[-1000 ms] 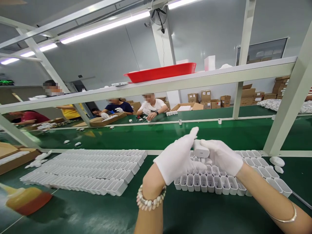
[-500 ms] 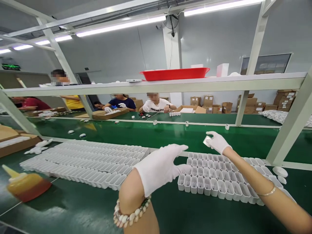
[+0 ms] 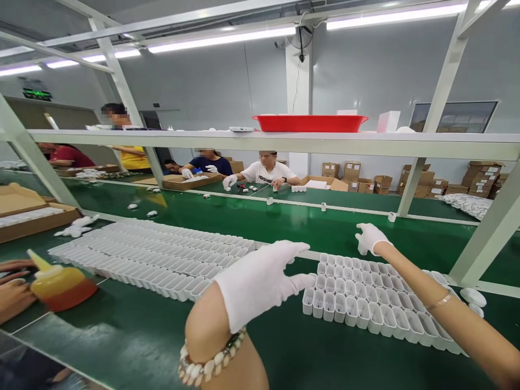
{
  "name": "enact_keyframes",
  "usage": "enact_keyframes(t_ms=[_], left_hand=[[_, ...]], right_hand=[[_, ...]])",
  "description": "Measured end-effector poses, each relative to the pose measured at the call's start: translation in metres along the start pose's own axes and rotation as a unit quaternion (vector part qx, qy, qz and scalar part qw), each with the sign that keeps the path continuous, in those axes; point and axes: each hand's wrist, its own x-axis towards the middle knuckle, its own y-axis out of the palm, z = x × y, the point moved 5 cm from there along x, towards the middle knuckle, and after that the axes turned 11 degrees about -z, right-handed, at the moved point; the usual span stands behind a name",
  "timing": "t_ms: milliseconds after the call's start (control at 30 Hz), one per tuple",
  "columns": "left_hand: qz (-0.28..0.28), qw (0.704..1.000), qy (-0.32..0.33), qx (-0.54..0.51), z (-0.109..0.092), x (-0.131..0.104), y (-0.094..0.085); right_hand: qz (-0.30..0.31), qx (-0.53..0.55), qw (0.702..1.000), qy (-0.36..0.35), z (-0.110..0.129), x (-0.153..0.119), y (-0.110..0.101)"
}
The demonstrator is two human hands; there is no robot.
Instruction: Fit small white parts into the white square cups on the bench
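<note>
My left hand (image 3: pixel 264 281), in a white glove with a shell bracelet at the wrist, hovers over the green table between two groups of white cups. Its fingers and thumb are spread with nothing between them. My right hand (image 3: pixel 371 238), also gloved, is beyond the right group of cups (image 3: pixel 357 292), over the green belt (image 3: pixel 252 216). A small white cup (image 3: pixel 362 249) is between its fingers, partly hidden by them. The larger group of cups (image 3: pixel 162 260) stands in tight rows left of my left hand.
A yellow-orange squeeze bottle (image 3: pixel 65 287) lies at the left, with another person's hands (image 3: pixel 16 292) beside it. Shelf posts (image 3: pixel 481 233) rise from the table. A red tray (image 3: pixel 311 123) sits on the shelf. People sit across the belt.
The view has turned slightly left. My right hand has tipped downward over the belt with the cup. Another person's hands have appeared near the bottle. My left hand keeps its open pose.
</note>
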Motion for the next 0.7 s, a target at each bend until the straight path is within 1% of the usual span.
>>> enact_keyframes(t_ms=[67, 133, 167, 233, 300, 333, 367, 433, 533, 600, 700], left_hand=[[0.015, 0.999, -0.038, 0.001, 0.008, 0.002, 0.001], [0.031, 0.997, -0.07, -0.003, 0.015, 0.004, 0.001], [0.044, 0.995, -0.086, -0.007, 0.017, 0.005, 0.001], [0.074, 0.991, -0.113, -0.011, 0.022, 0.008, 0.001], [0.091, 0.987, -0.129, -0.013, 0.029, 0.012, 0.003], [0.098, 0.986, -0.134, -0.012, 0.033, 0.016, 0.005], [0.104, 0.985, -0.14, -0.012, 0.039, 0.02, 0.007], [0.113, 0.982, -0.148, -0.022, 0.051, 0.032, 0.017], [0.113, 0.984, -0.129, -0.054, 0.06, 0.054, 0.038], [0.099, 0.987, -0.112, -0.064, 0.056, 0.067, 0.056], [0.074, 0.99, -0.091, -0.079, 0.041, 0.074, 0.087]], right_hand=[[0.016, 0.011, 0.998, -0.054, 0.007, -0.036, 0.005], [0.051, 0.013, 0.993, -0.109, 0.013, -0.082, 0.022], [0.078, 0.01, 0.988, -0.135, 0.014, -0.108, 0.035], [0.148, -0.011, 0.966, -0.21, 0.017, -0.157, 0.067], [0.195, -0.024, 0.949, -0.247, 0.016, -0.192, 0.098], [0.212, -0.029, 0.942, -0.259, 0.016, -0.202, 0.112], [0.224, -0.031, 0.937, -0.265, 0.015, -0.208, 0.124], [0.247, -0.057, 0.926, -0.279, 0.012, -0.211, 0.146], [0.28, -0.119, 0.901, -0.31, 0.005, -0.207, 0.173], [0.291, -0.12, 0.893, -0.322, 0.001, -0.206, 0.186], [0.292, -0.081, 0.899, -0.315, 0.0, -0.204, 0.193]])
